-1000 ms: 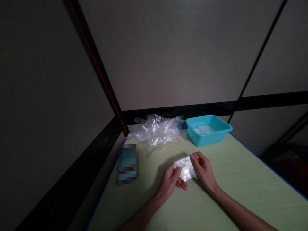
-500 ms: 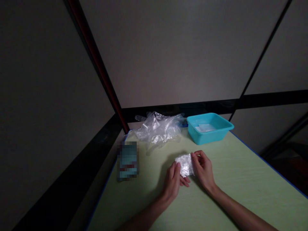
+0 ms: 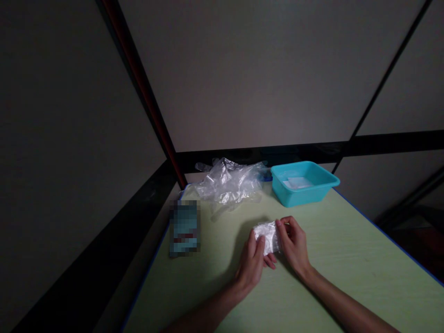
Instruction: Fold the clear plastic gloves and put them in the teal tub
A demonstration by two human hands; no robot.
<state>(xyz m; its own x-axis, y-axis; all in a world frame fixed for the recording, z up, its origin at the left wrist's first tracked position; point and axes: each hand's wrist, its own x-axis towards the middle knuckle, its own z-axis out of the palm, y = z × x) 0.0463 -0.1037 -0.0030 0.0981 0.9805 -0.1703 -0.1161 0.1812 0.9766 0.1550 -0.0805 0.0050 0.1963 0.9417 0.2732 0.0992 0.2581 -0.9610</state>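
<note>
A small folded piece of clear, shiny plastic (image 3: 269,237) is between my two hands, above the pale green table (image 3: 347,277). My left hand (image 3: 252,259) grips its left side, with the thumb on top and fingers beneath. The thumb and fingers of my right hand (image 3: 293,243) pinch its upper right edge. Some fingertips of the left hand show below the plastic.
A loose heap of clear plastic (image 3: 231,182) lies at the table's back left. At the back right stands a turquoise basin (image 3: 300,198) with white pieces (image 3: 298,182) inside. A blurred-out teal packet (image 3: 185,229) lies near the left edge.
My left thumb has moved a little to the right over the folded plastic. My right hand keeps its pinch. The view has shifted slightly.
</note>
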